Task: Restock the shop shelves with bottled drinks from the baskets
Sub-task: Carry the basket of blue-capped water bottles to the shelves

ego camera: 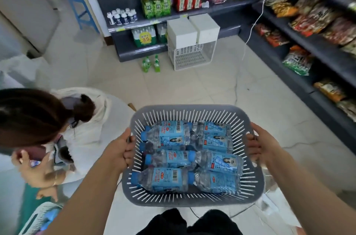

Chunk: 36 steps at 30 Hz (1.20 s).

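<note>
Grey slotted plastic formed the basket [187, 113], which was carried level in front of the wearer's body, above the pale tiled floor [202, 88]. The left hand [120, 151] gripped the basket's left rim and the right hand [259, 143] gripped its right rim; the fingers [128, 155] of each were curled closed over the rim edge, holding the load from both sides.

Inside the basket lay the water bottles [167, 179], about eight of them, on their sides in loose rows and touching one another. Each was clear, ribbed and thin-walled, with a blue cap and a pale blue wrap label. Filled bottles of this kind were judged heavy together, so the two-handed rim hold suited the load. Singly, a bottle was judged light, somewhat yielding under squeeze and smooth on the label, best taken around the middle of the body. Lying loose, they were likely to roll if the basket tipped.

The labels carried a barcode, a small red mark and a printed portrait; their lettering was too small to read.

Beyond the basket stood the dark shelves [173, 16], stocked with green bottles [156, 3] and red-labelled bottles [188, 1]. A multipack [144, 35] on the lowest shelf bore a yellow sticker reading "9.9". Left of the basket a second person [57, 129] crouched in white clothing.
</note>
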{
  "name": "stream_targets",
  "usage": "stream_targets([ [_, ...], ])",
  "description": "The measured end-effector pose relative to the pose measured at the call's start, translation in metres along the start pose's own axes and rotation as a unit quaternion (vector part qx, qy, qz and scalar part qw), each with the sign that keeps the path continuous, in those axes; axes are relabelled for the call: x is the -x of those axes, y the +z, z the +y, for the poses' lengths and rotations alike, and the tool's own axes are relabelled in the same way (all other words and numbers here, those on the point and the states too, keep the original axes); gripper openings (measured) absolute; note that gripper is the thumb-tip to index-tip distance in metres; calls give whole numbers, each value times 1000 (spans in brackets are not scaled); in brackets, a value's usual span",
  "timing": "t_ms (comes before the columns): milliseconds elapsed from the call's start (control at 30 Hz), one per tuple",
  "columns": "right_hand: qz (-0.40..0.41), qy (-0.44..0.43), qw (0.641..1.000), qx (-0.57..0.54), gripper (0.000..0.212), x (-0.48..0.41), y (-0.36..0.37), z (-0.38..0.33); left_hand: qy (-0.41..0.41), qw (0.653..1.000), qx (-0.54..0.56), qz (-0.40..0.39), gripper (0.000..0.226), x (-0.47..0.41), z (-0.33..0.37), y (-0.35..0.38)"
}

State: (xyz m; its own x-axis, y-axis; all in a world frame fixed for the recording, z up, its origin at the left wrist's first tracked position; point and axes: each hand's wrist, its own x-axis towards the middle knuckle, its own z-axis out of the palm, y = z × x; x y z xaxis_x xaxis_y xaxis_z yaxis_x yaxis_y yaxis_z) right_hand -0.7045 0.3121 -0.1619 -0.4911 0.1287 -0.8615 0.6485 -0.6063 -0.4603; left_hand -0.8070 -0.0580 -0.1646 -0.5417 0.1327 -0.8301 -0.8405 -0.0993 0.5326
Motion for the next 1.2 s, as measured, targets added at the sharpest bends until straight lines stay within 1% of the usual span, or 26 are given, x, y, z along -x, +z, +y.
stream_targets([
  [200, 8, -23, 999, -44, 58, -26, 7, -54, 11, 999, -29, -14, 45, -45, 60, 37],
  [333, -15, -20, 996, -80, 59, -50, 8, -93, 19, 999, -43, -16, 44, -78, 89, 67],
  [500, -13, -26, 996, -81, 56, -93, 2, -157, 20, 998, -52, -3, 46, -124, 127, 119],
  [667, -13, -11, 998, -62, 54, -134, -4, -237, 19, 999, -35, 0, 45, -164, 175, 181],
  [800, -9, -22, 998, -53, 52, -161, -3, -304, 17, 1000, -17, 5, 44, -193, 208, 219],
  [933, -6, -25, 998, -53, 51, -185, 4, -359, 14, 1000, 0, 1, 44, -218, 242, 248],
  [1133, -5, -13, 998, -55, 52, -229, 25, -424, 16, 1000, -5, 1, 44, -264, 305, 279],
  [1200, -5, -12, 998, -68, 51, -243, 40, -446, -1, 1000, -10, -5, 45, -285, 331, 287],
])
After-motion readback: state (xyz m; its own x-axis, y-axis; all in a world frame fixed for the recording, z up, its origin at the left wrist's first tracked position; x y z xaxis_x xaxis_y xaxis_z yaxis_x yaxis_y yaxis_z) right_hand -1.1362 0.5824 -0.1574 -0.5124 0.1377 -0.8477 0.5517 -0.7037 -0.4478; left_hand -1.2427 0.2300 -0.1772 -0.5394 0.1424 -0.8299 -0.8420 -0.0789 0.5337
